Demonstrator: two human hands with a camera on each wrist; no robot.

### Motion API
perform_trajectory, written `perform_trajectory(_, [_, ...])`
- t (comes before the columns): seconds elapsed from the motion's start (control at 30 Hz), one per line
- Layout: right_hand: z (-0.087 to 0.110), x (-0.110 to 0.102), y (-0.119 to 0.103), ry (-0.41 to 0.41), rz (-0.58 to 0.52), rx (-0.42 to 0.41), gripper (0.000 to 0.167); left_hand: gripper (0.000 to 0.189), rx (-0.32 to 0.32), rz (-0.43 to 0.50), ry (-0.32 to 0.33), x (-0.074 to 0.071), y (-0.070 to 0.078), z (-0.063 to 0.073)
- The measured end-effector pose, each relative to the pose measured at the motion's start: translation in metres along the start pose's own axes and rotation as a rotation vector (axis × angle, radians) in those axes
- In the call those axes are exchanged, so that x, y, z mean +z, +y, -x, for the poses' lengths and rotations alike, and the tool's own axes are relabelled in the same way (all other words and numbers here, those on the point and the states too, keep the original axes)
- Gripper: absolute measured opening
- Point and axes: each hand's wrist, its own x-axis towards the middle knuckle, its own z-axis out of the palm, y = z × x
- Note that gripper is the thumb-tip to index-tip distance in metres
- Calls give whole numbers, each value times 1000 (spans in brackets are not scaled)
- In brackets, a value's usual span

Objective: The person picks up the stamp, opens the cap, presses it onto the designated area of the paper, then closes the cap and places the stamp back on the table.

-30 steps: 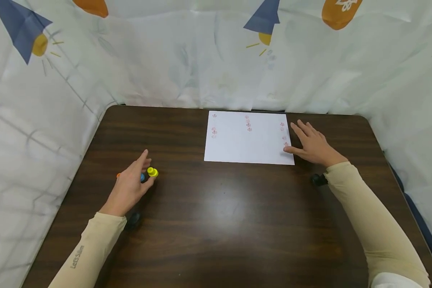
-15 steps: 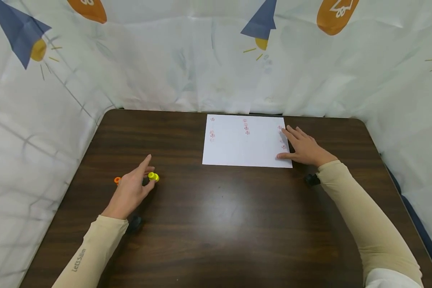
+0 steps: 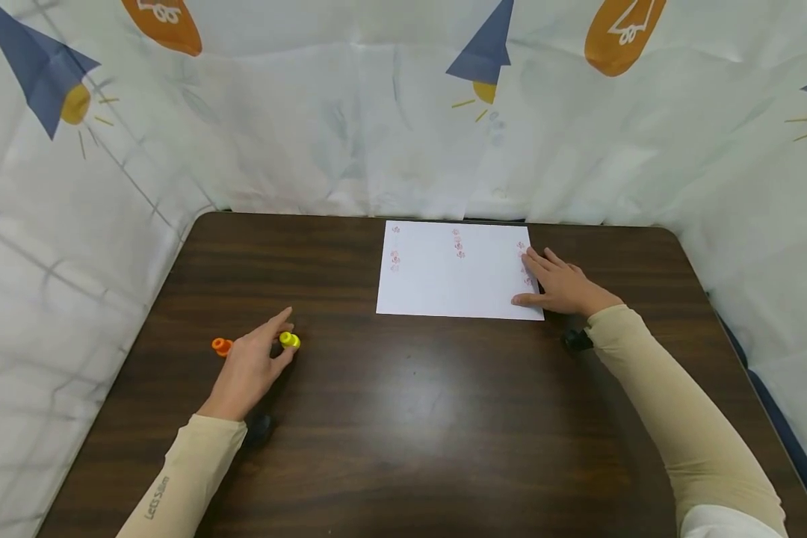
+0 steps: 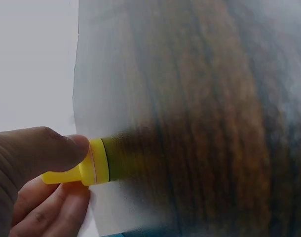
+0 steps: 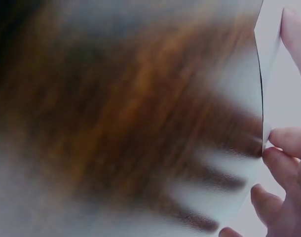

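Note:
My left hand [image 3: 250, 368] is at the left of the table. Its thumb and fingers pinch a small yellow stamp [image 3: 290, 340] with a narrow knob and a wider round base. In the left wrist view the thumb lies on one side of the yellow stamp [image 4: 98, 160], with curled fingers on the other. An orange stamp [image 3: 221, 346] stands just left of this hand. At the back right, my right hand [image 3: 561, 288] rests with spread fingers on the right edge of a white sheet of paper [image 3: 437, 288]. Small red prints mark the paper in three columns.
The dark wood-look table [image 3: 403, 418] has its back edge against a patterned white curtain [image 3: 296, 134]. A blue bit of another object [image 4: 114, 235] shows at the bottom of the left wrist view.
My right hand has moved left, onto the paper's edge. My left hand has shifted slightly and closed on the yellow stamp. The orange stamp shows more fully; the blue object is now hidden in the head view.

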Motion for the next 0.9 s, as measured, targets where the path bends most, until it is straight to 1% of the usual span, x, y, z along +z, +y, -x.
perform_trajectory(0.17, [0,1,0,1,-4,-4,106,68,-24,-2,-6,0,0,1])
perform_trajectory(0.4, [2,1,-3,3,-24,-13,105,65,-24,25,14,3,-5,3])
perform_trajectory(0.57, [3,2,-4,8,-25,-21,105,64,-38,57,30,5,-8,5])
perform_trajectory(0.77, [5,4,-2,14,-10,-28,105,64,-50,86,33,6,-9,6])
perform_trajectory(0.9, [7,7,-2,13,3,-43,104,63,-41,99,44,8,-8,9])
